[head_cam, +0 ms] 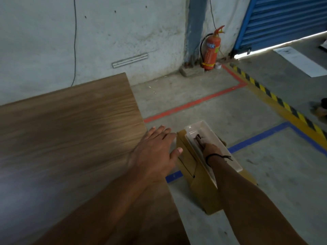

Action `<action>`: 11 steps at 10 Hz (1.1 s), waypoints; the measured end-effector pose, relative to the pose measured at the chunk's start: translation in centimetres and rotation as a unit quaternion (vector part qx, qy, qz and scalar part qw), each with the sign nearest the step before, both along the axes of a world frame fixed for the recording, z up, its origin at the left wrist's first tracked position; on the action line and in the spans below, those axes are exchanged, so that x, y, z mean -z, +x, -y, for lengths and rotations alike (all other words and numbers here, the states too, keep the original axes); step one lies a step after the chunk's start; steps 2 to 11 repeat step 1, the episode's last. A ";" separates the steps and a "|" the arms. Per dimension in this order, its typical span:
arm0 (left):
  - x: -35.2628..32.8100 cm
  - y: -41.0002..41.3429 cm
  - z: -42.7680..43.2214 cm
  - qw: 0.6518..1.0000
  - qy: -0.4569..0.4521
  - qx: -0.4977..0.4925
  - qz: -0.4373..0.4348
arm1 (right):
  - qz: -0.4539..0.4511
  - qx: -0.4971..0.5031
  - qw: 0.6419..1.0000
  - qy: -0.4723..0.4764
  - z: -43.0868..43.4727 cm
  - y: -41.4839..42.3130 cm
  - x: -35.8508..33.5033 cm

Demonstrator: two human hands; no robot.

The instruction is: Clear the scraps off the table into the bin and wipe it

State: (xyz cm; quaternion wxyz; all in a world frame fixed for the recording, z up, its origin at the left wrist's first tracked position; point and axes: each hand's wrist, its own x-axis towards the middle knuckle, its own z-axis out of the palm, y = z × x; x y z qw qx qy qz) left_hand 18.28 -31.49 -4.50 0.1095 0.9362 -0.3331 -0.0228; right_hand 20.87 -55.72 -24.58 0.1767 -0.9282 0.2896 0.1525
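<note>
My left hand [155, 152] lies flat at the right edge of the wooden worktop [70, 131], its fingers [160, 130] spread wide and holding nothing, the thumb and fingertips reaching just past the edge. My right hand [209, 147] is down beside the worktop, over a cardboard box [203, 191] that stands on the concrete floor [221, 106] and serves as the bin. A clear plastic tray [208, 131] sits in the top of the box, tilted, and my right fingers are narrowed around a small dark scrap [197, 137] inside that tray; the picture is too blurred for me to tell what the scrap is. A thin black cord [219, 156] is tied round my right wrist. The part of the worktop I can see carries nothing but my hand. Across the floor run red, blue and yellow-and-black tape lines, and a red fire extinguisher [211, 50] stands against the far wall beside a blue roller shutter [283, 20].
</note>
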 end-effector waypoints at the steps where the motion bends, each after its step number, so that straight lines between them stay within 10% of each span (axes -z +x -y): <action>1: -0.1 0.0 0.0 1.000 -0.006 -0.001 0.011 | -0.004 0.012 0.996 0.085 -0.1 0.2 -1.4; 11: -0.1 0.0 0.0 1.000 -0.006 -0.001 0.011 | -0.004 0.012 0.996 0.085 -0.1 0.2 -1.4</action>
